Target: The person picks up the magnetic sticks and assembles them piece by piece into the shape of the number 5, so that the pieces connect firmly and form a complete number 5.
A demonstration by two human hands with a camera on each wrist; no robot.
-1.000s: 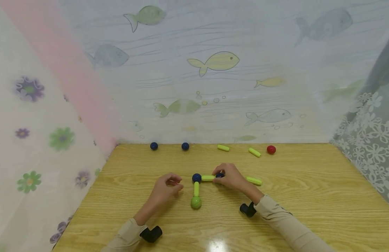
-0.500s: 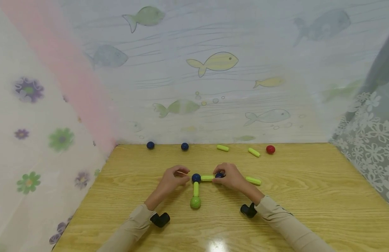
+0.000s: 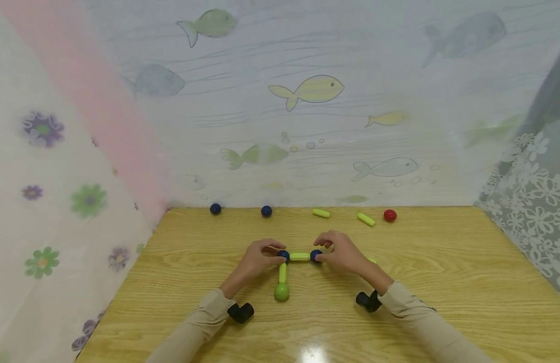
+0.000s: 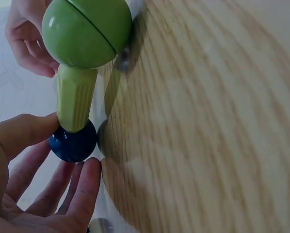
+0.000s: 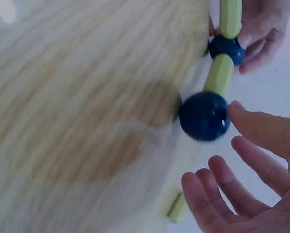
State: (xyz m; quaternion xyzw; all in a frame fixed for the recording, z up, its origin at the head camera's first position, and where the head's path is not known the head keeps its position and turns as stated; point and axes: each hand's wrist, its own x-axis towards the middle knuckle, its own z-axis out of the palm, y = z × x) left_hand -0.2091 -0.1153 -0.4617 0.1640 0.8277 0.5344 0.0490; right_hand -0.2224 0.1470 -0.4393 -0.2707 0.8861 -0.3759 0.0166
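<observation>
My left hand (image 3: 260, 256) pinches a dark blue ball (image 3: 284, 255) at the corner of an L-shaped ball-and-rod piece; its thumb lies against the ball in the left wrist view. From that ball a yellow-green rod (image 3: 283, 274) runs toward me to a green ball (image 4: 87, 34). Another yellow-green rod (image 3: 300, 256) runs right to a second blue ball (image 5: 203, 116). Beside this second ball is my right hand (image 3: 343, 252), fingers spread apart from it and thumb tip right at its surface in the right wrist view.
Along the back edge of the wooden table (image 3: 443, 282) lie two blue balls (image 3: 266, 211), two yellow-green rods (image 3: 321, 213) and a red ball (image 3: 390, 216). Another yellow-green rod (image 3: 372, 259) is mostly hidden behind the right wrist. Fabric walls rise behind.
My left hand has moved right and taken hold of the corner blue ball. My right hand has loosened from the second ball, its fingers lifting off and shifting right. The piece stays put.
</observation>
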